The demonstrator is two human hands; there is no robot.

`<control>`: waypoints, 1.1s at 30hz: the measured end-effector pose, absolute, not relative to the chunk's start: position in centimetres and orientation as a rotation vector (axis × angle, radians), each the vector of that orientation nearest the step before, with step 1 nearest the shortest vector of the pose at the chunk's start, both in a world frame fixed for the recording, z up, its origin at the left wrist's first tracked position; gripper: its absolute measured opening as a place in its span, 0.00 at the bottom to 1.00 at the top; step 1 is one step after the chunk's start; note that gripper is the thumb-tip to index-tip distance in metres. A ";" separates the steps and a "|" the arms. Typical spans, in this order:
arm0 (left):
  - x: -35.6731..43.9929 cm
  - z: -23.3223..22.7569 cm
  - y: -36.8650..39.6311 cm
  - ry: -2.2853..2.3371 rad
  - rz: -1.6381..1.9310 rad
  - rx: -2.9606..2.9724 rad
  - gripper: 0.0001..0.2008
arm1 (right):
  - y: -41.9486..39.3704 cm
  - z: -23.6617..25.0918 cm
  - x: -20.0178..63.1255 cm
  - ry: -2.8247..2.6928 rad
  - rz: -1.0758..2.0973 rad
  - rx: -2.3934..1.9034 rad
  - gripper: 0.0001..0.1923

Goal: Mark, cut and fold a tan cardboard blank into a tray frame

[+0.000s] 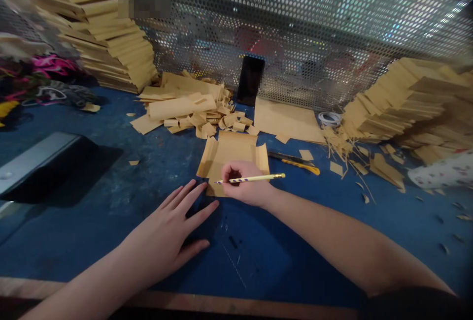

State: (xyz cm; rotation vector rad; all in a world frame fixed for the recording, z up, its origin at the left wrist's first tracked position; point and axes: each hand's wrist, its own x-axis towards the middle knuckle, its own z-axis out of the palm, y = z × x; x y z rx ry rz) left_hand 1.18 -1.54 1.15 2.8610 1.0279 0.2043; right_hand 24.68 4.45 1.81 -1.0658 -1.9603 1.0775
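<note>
In the middle of the blue table lies a flat, unfolded piece of brown paper (234, 150) with creased flaps at its sides and far edge. My right hand (247, 182) rests over its near right part, fingers closed round a yellow pencil (258, 178) with dark spots. The pencil's tip points left, close to the paper's near left edge. My left hand (185, 221) lies open with fingers spread, its fingertips at the paper's near left corner. Just right of the paper is a yellow and black utility knife (295, 161).
Paper scraps (199, 108) are heaped behind the paper. Tall stacks of folded brown paper stand at the left (111, 39) and right (399, 98). A dark phone (250, 81) leans on the perforated metal screen (295, 64). A tape roll (330, 119) sits back right; a grey-topped dark object (44, 162) lies left.
</note>
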 end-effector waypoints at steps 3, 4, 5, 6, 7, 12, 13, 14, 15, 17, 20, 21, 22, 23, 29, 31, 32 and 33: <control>1.2 1.1 -1.6 1.036 0.208 2.862 0.31 | 4.4 1.9 24.7 -1.964 1.070 -1.066 0.04; 1.1 1.0 -1.6 1.037 0.211 2.861 0.31 | 4.4 1.9 24.7 -1.963 1.076 -1.070 0.04; 1.1 1.0 -1.6 1.037 0.213 2.860 0.31 | 4.3 1.9 24.7 -1.960 1.085 -1.073 0.04; 1.1 1.1 -1.6 1.038 0.211 2.862 0.31 | 4.3 1.9 24.7 -1.958 1.094 -1.078 0.03; 1.1 1.1 -1.6 1.037 0.206 2.864 0.31 | 4.3 1.9 24.7 -1.957 1.100 -1.082 0.03; 1.0 1.2 -1.6 1.026 0.188 2.890 0.30 | 4.3 1.8 24.7 -1.955 1.109 -1.072 0.04; 1.0 1.2 -1.6 1.025 0.187 2.898 0.30 | 4.4 1.7 24.7 -1.952 1.114 -1.067 0.04; 1.0 1.2 -1.6 1.022 0.186 2.905 0.30 | 4.4 1.7 24.7 -1.949 1.120 -1.063 0.04; 1.0 1.2 -1.6 1.021 0.186 2.908 0.30 | 4.4 1.7 24.7 -1.947 1.128 -1.062 0.04; 1.1 1.2 -1.5 1.024 0.190 2.905 0.30 | 4.4 1.7 24.7 -1.943 1.142 -1.064 0.04; 1.1 1.2 -1.4 1.022 0.179 2.907 0.31 | 4.4 1.7 24.7 -1.941 1.143 -1.080 0.04; 1.1 1.3 -1.4 1.018 0.169 2.912 0.31 | 4.4 1.8 24.7 -1.943 1.141 -1.084 0.05; 1.1 1.3 -1.4 1.013 0.157 2.917 0.31 | 4.4 1.8 24.7 -1.945 1.136 -1.086 0.05; 1.1 1.3 -1.5 1.015 0.148 2.917 0.31 | 4.4 1.8 24.7 -1.948 1.134 -1.085 0.05; 1.0 1.4 -1.6 1.057 0.139 2.903 0.31 | 4.3 1.8 24.8 -1.957 1.124 -1.089 0.05; 1.1 1.4 -1.7 1.062 0.133 2.906 0.31 | 4.4 1.8 24.8 -1.957 1.125 -1.083 0.05; 1.1 1.4 -1.7 1.065 0.131 2.905 0.31 | 4.4 1.8 24.8 -1.957 1.126 -1.081 0.04; 1.1 1.3 -1.7 1.067 0.131 2.903 0.31 | 4.4 1.8 24.8 -1.959 1.127 -1.080 0.04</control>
